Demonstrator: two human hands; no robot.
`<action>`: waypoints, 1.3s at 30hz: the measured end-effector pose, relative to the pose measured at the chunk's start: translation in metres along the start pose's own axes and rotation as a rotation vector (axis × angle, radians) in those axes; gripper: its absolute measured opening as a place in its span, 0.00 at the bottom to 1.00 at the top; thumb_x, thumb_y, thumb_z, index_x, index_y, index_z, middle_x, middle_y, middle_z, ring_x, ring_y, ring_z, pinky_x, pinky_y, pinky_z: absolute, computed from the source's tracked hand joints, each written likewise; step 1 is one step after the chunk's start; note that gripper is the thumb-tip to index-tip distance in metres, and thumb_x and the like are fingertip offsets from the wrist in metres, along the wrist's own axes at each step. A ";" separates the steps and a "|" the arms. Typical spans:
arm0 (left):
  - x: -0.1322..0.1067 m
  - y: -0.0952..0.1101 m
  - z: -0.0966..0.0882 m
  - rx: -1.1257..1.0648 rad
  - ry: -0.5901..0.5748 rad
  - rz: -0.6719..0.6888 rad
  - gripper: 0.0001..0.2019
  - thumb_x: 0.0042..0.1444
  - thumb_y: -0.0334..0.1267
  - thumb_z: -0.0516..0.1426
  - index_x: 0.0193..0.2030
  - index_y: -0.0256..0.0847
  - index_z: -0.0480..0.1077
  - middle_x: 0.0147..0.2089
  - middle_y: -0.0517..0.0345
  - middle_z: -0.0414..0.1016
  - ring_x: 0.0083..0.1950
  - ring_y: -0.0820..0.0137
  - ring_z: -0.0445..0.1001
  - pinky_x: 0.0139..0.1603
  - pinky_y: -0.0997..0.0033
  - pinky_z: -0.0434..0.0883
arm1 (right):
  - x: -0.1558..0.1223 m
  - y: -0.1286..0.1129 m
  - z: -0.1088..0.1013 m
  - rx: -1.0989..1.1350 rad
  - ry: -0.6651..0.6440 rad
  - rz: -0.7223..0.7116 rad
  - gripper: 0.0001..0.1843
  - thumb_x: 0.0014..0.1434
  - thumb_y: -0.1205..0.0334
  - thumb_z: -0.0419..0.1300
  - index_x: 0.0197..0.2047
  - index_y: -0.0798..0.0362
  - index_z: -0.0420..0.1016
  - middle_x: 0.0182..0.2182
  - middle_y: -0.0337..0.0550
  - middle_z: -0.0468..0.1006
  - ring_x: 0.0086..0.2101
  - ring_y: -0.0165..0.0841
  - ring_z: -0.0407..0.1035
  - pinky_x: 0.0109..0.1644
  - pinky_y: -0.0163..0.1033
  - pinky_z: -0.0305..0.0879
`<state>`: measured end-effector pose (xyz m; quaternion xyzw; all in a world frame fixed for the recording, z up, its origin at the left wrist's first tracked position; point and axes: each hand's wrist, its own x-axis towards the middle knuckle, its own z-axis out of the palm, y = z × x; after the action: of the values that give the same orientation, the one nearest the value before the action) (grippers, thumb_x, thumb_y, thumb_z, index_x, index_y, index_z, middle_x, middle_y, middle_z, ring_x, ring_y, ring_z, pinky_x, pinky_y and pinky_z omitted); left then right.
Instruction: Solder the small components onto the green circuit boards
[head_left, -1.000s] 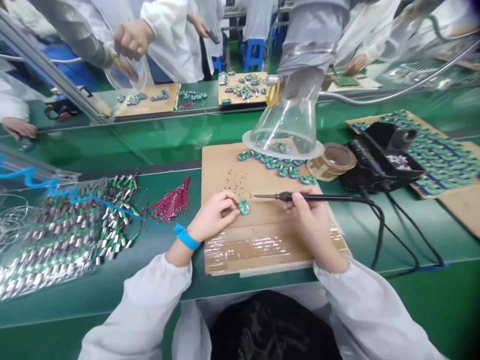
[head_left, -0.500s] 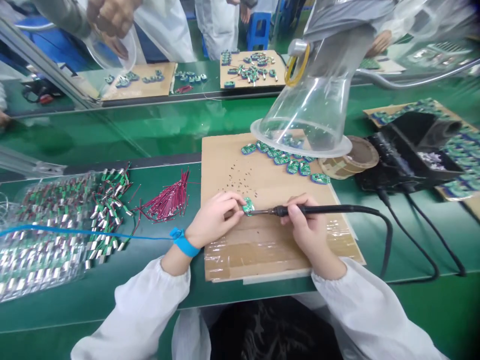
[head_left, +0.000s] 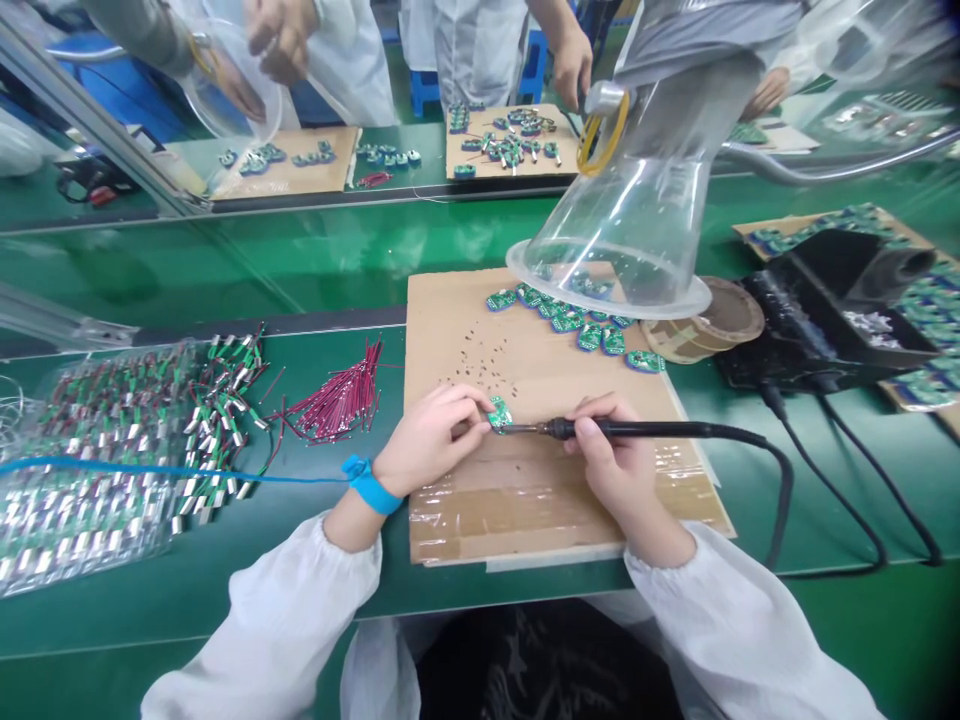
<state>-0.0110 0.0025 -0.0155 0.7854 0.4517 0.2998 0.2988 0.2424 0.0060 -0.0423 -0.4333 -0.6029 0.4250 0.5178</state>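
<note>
My left hand (head_left: 426, 436) pinches a small green circuit board (head_left: 499, 414) at its fingertips, above a taped cardboard work board (head_left: 570, 500). My right hand (head_left: 613, 456) holds a black soldering iron (head_left: 600, 429) like a pen, its metal tip touching the edge of the small board. Several green circuit boards (head_left: 570, 324) lie in a loose row at the cardboard's far side. Scattered tiny dark bits (head_left: 480, 358) dot the cardboard near my hands.
Left of the cardboard lie a bag of wired metal parts (head_left: 97, 470) and a bundle of red wires (head_left: 337, 405). To the right stand a clear fume hood (head_left: 611, 250), a tape roll (head_left: 705, 320) and a black soldering station (head_left: 825, 310). Co-workers work across the green bench.
The soldering iron's tip has moved left from a small gap beside the board to touching it. The view has tilted slightly, and a co-worker's hand has appeared at the top.
</note>
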 end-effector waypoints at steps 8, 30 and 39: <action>0.000 -0.002 0.000 0.008 -0.002 -0.009 0.09 0.66 0.31 0.58 0.33 0.41 0.69 0.52 0.56 0.77 0.53 0.64 0.74 0.57 0.58 0.69 | 0.000 -0.001 0.002 -0.010 0.002 -0.014 0.07 0.67 0.54 0.61 0.39 0.48 0.73 0.28 0.37 0.73 0.24 0.31 0.68 0.29 0.38 0.65; 0.000 -0.002 0.002 0.001 0.007 -0.006 0.09 0.65 0.31 0.58 0.32 0.41 0.67 0.52 0.57 0.77 0.53 0.65 0.74 0.57 0.58 0.69 | 0.001 -0.001 0.002 -0.016 0.028 -0.017 0.07 0.67 0.55 0.62 0.38 0.48 0.73 0.28 0.37 0.74 0.24 0.30 0.68 0.29 0.37 0.65; 0.000 -0.002 0.002 0.011 0.012 -0.001 0.09 0.65 0.30 0.58 0.32 0.41 0.67 0.52 0.57 0.77 0.53 0.65 0.73 0.57 0.58 0.69 | 0.002 0.000 0.001 -0.015 -0.004 -0.007 0.06 0.67 0.57 0.62 0.39 0.48 0.74 0.30 0.38 0.74 0.26 0.30 0.69 0.31 0.38 0.65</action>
<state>-0.0105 0.0025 -0.0188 0.7851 0.4555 0.3016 0.2919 0.2408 0.0078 -0.0423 -0.4342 -0.6086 0.4195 0.5149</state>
